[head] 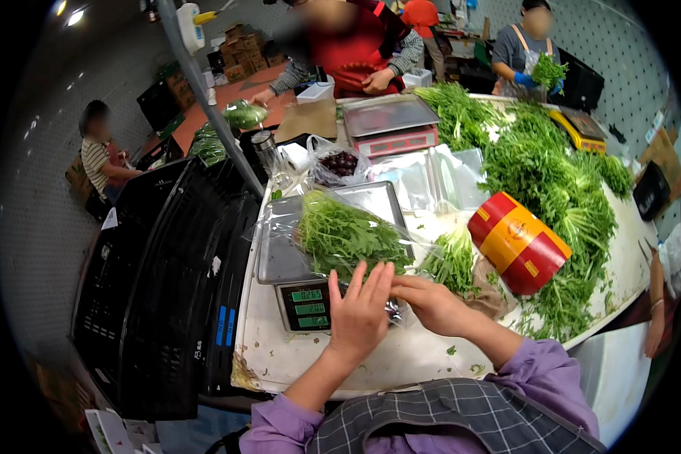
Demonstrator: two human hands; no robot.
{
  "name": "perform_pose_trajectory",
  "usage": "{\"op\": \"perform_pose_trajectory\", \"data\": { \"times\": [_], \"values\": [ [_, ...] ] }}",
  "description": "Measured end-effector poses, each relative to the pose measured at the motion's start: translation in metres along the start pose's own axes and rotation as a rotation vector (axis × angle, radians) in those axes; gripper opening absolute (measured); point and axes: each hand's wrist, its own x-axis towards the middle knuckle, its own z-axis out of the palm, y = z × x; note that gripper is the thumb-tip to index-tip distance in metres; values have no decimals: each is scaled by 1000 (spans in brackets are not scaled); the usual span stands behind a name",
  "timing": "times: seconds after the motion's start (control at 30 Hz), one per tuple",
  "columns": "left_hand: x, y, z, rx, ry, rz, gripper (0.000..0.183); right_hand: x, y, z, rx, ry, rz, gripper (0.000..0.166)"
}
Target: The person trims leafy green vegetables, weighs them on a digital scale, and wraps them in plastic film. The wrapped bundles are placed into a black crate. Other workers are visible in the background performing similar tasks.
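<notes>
A clear plastic bag of frilly leafy greens (349, 235) lies on the metal pan (281, 249) of a digital scale. My left hand (360, 312) has its fingers stretched out against the bag's near end, with the palm holding nothing. Beside it, my right hand (434, 303) reaches the same end from the right, its fingertips partly hidden behind my left fingers. Whether they pinch the film cannot be told. Lit green numbers show on the scale's display (309, 309), partly covered by my left hand. Loose greens (451, 264) lie right of the bag.
A red-and-yellow cylindrical container (519, 244) leans by a large heap of greens (556, 176). Flat plastic bags (425, 179), a bag of dark red fruit (339, 163) and a second scale (394, 125) stand farther back. Black crates (164, 295) stack at left, near a metal pole (210, 102). Several people work around.
</notes>
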Motion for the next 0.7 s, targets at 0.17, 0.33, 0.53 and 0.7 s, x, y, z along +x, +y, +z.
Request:
{"op": "perform_pose_trajectory", "data": {
  "times": [0.17, 0.33, 0.53, 0.7],
  "values": [
    [-5, -14, -17, -255, 194, -129, 42, 19, -7, 2, -52, 196, -1, 28],
    [-25, 2, -25, -482, 365, -255, 35, -3, 16, 5, 568, 348, 632, 26],
    [-20, 17, -9, -346, 189, -185, 62, -8, -4, 28, 757, -190, 340, 36],
    [-15, 1, -13, -257, 183, -148, 22, 23, 7, 41, -240, 153, -196, 40]
  ]
}}
